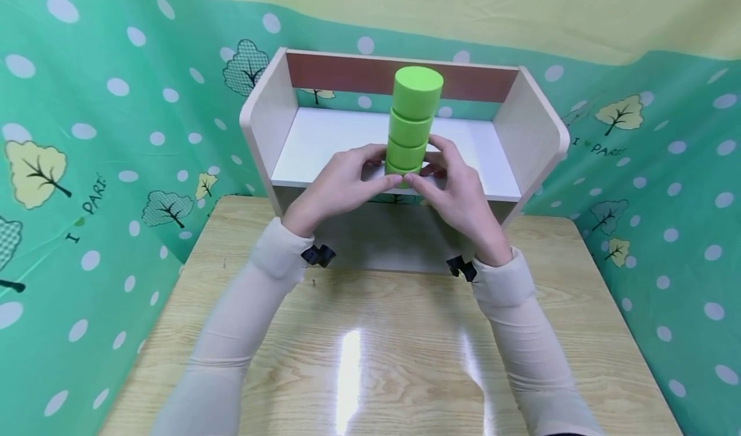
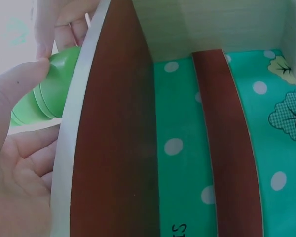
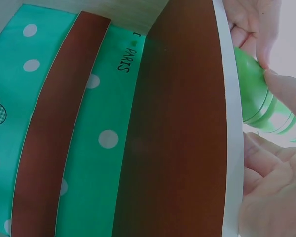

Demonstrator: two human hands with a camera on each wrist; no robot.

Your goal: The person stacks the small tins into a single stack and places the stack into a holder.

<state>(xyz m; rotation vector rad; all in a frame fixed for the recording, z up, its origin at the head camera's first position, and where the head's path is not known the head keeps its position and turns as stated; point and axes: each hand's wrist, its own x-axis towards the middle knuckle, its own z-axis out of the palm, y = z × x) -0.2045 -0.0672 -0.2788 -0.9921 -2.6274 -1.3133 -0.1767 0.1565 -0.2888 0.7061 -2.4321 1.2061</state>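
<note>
A tall column of stacked green cylinders [image 1: 412, 118], its top piece the longest, stands upright near the front edge of the shelf's white board [image 1: 336, 141]. At its base, my left hand [image 1: 345, 182] holds it from the left and my right hand [image 1: 460, 188] from the right. Both thumbs meet at the front of the lowest piece, while the fingers curve round the sides. From the left wrist view, the green base [image 2: 64, 81] shows past the board's edge under the thumb. The right wrist view shows the green base [image 3: 251, 91] pinched likewise; the board hides the upper pieces.
Side panels [image 1: 269, 118] and a brown back rail [image 1: 347, 72] frame the small shelf unit. It stands at the back of a wooden table [image 1: 417, 346]. Behind and beside hangs a green dotted cloth [image 1: 145, 82]. Below the board is an open lower compartment [image 1: 388, 240].
</note>
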